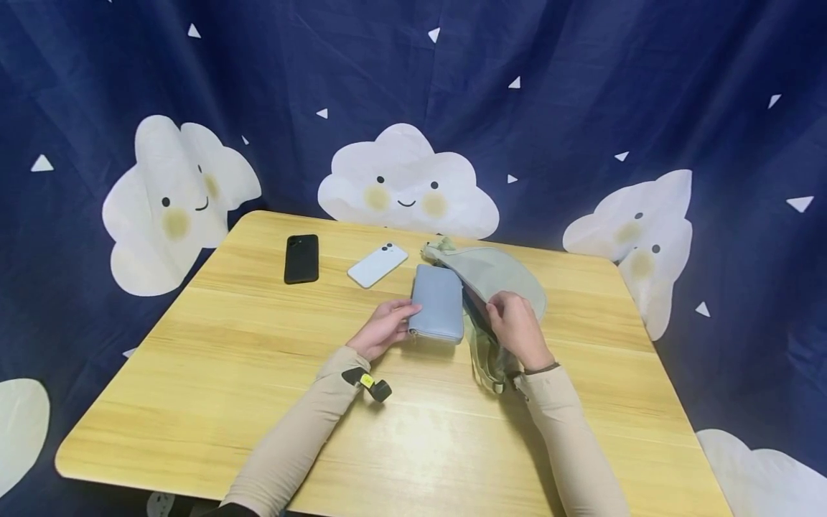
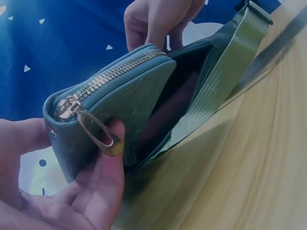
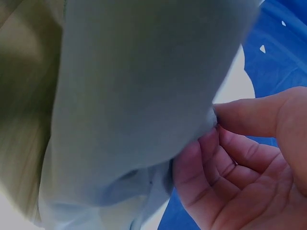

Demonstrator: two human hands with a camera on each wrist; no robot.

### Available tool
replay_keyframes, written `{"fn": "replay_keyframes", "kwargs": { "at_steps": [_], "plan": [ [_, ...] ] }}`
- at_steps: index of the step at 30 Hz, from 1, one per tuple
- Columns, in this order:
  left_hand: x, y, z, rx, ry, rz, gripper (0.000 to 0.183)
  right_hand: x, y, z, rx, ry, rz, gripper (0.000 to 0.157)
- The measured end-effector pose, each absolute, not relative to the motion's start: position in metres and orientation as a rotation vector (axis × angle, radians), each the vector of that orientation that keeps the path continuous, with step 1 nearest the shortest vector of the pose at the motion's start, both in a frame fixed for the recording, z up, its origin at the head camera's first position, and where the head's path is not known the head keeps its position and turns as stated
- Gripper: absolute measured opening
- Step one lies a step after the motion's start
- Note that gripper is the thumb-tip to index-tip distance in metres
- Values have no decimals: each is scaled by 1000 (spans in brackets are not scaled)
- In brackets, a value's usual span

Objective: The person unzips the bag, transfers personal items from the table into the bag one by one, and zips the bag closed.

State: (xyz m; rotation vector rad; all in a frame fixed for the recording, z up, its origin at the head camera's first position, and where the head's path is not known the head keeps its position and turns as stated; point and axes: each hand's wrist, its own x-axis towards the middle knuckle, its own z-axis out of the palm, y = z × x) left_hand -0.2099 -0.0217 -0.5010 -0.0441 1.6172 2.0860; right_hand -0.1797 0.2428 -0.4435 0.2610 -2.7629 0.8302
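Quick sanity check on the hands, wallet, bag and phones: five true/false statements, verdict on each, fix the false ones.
1. The left hand holds the wallet. True.
2. The right hand lies flat on the table. False: it pinches the edge of the bag.
3. In the head view, the black phone is left of the white phone. True.
4. The wallet is fully inside the bag. False: it is held at the bag's opening, most or all of it outside.
5. A metal zip pull hangs from the wallet. True.
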Motion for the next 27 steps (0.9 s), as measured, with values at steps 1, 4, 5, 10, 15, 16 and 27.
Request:
{"fn": "replay_keyframes", "kwargs": {
  "at_steps": [1, 4, 5, 10, 15, 16, 27],
  "plan": [
    [-210, -21, -501, -47, 1615, 2090, 63, -180, 243, -444, 263, -2761, 830, 11],
    [-209, -19, -502, -50, 1610, 2105, 64, -180, 243, -444, 265, -2761, 839, 11],
    [-209, -18, -502, -47, 1608, 2110, 64, -180, 243, -444, 263, -2760, 841, 11],
    [-208, -16, -501, -43, 1587, 2135, 62, -180, 243, -443, 258, -2762, 849, 11],
    [-209, -10, -502, -51, 1573, 2156, 62, -180, 243, -442, 258, -2758, 849, 11],
    [-209, -8, -503, -51, 1569, 2162, 62, -180, 243, -443, 258, -2757, 847, 11],
    [-205, 21, -512, -96, 1584, 2209, 64, -179, 241, -443, 263, -2754, 856, 11]
  ]
}}
